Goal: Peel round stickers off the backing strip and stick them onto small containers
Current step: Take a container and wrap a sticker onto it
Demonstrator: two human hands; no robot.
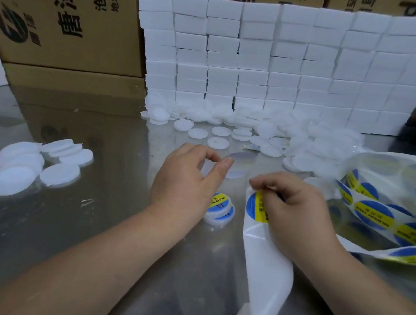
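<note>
Pinching a sticker [254,207], right hand [295,216] curls; left hand [187,180] grips a container [206,169].

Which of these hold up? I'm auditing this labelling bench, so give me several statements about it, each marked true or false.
1. The right hand pinches a round sticker on the backing strip. True.
2. The sticker is red. False: it is blue and yellow.
3. The left hand grips a pale unlabelled container. True.
4. The labelled containers sit in a cardboard box. False: they lie stacked on the metal table, beside the left hand.
</note>
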